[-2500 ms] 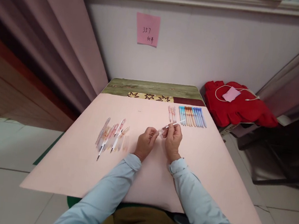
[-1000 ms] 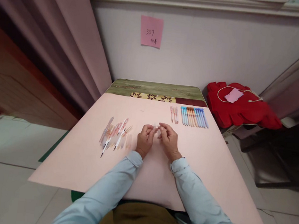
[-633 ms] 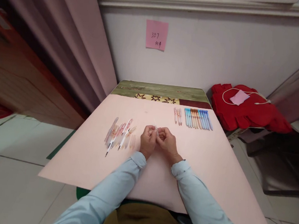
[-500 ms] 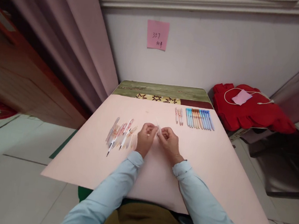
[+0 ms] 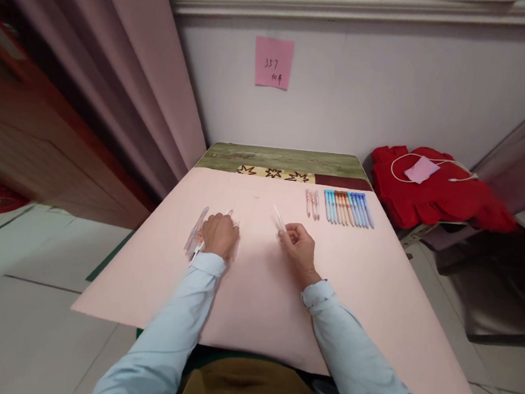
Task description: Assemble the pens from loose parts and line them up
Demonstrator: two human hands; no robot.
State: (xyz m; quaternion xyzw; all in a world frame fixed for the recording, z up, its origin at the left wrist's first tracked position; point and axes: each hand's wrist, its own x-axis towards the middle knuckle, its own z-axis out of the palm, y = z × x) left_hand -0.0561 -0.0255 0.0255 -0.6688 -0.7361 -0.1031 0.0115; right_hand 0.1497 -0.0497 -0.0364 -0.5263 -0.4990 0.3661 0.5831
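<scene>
My right hand [image 5: 299, 244], over the middle of the table, pinches a slim, pale see-through pen barrel [image 5: 279, 215] that points up and away from me. My left hand [image 5: 220, 236] is over the loose pile of pen parts on the left, knuckles up, its fingertips hidden beneath it. Clear pen barrels [image 5: 195, 232] stick out on the left side of that hand, and part of a white refill [image 5: 198, 250] shows by its wrist. The hand covers most of the pile.
Two or three clear pens with pinkish parts [image 5: 312, 204] lie at the back right. Beside them is a neat row of blue and brown pens [image 5: 349, 209]. A pale pink sheet [image 5: 259, 310] covers the table. Red cloth [image 5: 437, 201] with a white cable is beyond the right edge.
My left hand has left the pen barrel and moved left onto the pile of pen parts. My right hand stays nearly in place, still holding the barrel.
</scene>
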